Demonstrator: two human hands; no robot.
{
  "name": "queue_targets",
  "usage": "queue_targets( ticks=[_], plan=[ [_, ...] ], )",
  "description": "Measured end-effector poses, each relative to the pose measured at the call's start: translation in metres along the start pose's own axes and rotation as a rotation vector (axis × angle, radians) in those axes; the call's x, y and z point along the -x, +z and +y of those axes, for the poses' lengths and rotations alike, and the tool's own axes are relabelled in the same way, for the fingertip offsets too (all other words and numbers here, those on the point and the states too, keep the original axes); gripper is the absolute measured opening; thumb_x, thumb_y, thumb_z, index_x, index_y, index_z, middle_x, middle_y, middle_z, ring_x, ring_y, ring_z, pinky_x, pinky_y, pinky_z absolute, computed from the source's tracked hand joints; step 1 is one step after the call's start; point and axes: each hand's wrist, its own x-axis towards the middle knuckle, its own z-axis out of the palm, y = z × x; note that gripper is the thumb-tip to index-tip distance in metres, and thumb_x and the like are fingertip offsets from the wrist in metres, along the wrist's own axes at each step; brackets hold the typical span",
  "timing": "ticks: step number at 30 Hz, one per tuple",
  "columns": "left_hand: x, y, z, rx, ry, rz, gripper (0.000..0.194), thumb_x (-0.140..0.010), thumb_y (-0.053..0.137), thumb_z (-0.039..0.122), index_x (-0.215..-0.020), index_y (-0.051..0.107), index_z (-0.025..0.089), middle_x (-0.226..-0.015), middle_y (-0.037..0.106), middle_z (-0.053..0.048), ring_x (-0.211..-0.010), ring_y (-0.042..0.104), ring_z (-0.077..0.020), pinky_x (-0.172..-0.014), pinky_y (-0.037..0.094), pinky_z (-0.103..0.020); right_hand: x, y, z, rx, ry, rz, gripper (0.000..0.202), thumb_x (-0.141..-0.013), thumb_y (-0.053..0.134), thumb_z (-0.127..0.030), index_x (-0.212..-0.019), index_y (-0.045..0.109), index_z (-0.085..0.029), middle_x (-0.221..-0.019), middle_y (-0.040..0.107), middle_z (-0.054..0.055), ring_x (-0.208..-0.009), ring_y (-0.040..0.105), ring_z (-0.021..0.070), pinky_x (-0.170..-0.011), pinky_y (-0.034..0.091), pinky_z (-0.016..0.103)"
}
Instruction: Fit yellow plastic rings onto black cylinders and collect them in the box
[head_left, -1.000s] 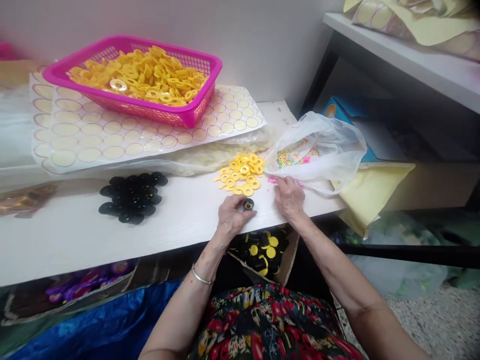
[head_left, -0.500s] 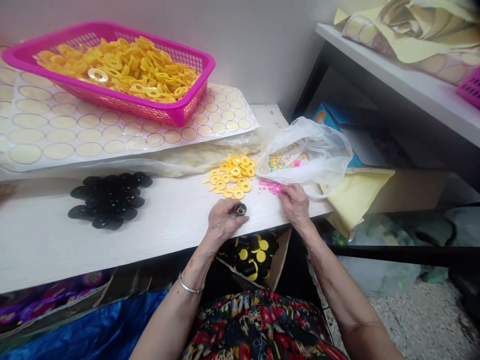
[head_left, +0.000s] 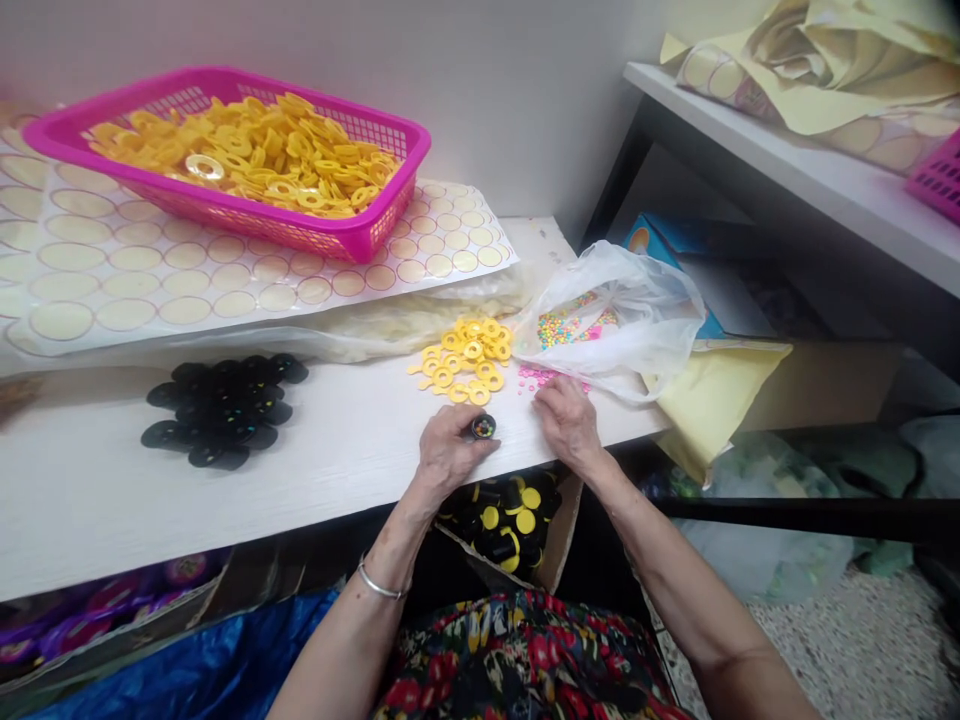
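My left hand [head_left: 448, 450] is closed around a small black cup [head_left: 484, 427], whose open top shows coloured beads inside. Just right of it, my right hand [head_left: 568, 422] has its fingers pinched together, and whatever they hold is too small to make out. Small pink beads [head_left: 534, 376] lie on the white table right behind those fingertips. Behind my left hand is a heap of yellow rings with tabs [head_left: 469, 350]. A clear plastic bag [head_left: 637, 310] with multicoloured beads [head_left: 566, 325] lies beyond my right hand.
A pink basket [head_left: 352, 235] of yellow rings stands on sheets of round stickers [head_left: 187, 310]. Black cups [head_left: 217, 410] are grouped at left on the table [head_left: 322, 450]. Below its front edge, a carton [head_left: 566, 530] holds black containers with yellow lids [head_left: 525, 520].
My right hand has moved left from the right end of the pink beads, closer to the cup. My left hand keeps the cup almost in place. The view has tilted slightly.
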Motion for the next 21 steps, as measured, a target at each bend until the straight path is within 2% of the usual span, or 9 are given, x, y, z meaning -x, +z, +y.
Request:
queue_targets(
  ticks=[5,12,15,18,21],
  plan=[
    [-0.001,0.000,0.001,0.005,0.003,-0.006,0.029,-0.055,0.077,0.024,-0.082,0.067,0.022,-0.079,0.065,-0.001,-0.079,0.057,-0.0184,-0.076,0.046,-0.032,0.015,0.003,-0.011,-0.029,0.050,-0.001,0.021,-0.084,0.049,-0.019,-0.071,0.066,-0.020,-0.078,0.055,0.005,-0.076,0.040,0.0190,-0.070,0.034,0.031],
    [0.000,0.002,0.001,0.015,-0.040,0.000,0.029,-0.055,0.077,0.024,-0.082,0.067,0.023,-0.080,0.064,-0.001,-0.080,0.058,-0.0183,-0.076,0.047,-0.032,0.016,0.001,-0.002,-0.143,0.073,-0.042,0.014,-0.082,0.053,-0.020,-0.075,0.065,-0.020,-0.077,0.055,0.004,-0.079,0.043,0.0184,-0.073,0.036,0.030],
    [0.000,0.003,-0.001,0.013,-0.036,0.001,0.029,-0.055,0.078,0.025,-0.082,0.067,0.023,-0.080,0.064,0.000,-0.080,0.057,-0.0182,-0.077,0.046,-0.032,0.015,0.002,-0.003,-0.122,0.069,-0.055,0.013,-0.081,0.053,-0.021,-0.075,0.065,-0.019,-0.079,0.056,0.004,-0.078,0.044,0.0185,-0.073,0.036,0.031],
    [0.000,0.003,-0.001,0.008,-0.008,0.006,0.029,-0.055,0.078,0.024,-0.081,0.067,0.023,-0.079,0.065,0.000,-0.079,0.056,-0.0178,-0.076,0.045,-0.032,0.012,0.000,-0.009,-0.071,0.050,-0.079,0.020,-0.083,0.049,-0.018,-0.069,0.063,-0.018,-0.077,0.056,0.005,-0.076,0.043,0.0191,-0.073,0.036,0.033],
    [0.000,0.002,0.001,-0.003,0.022,0.000,0.028,-0.056,0.077,0.025,-0.081,0.066,0.022,-0.078,0.066,0.000,-0.077,0.055,-0.0173,-0.074,0.044,-0.030,0.006,-0.004,-0.025,-0.170,0.031,-0.045,0.020,-0.083,0.047,-0.015,-0.070,0.061,-0.018,-0.075,0.055,0.005,-0.077,0.045,0.0189,-0.074,0.037,0.033]
  ],
)
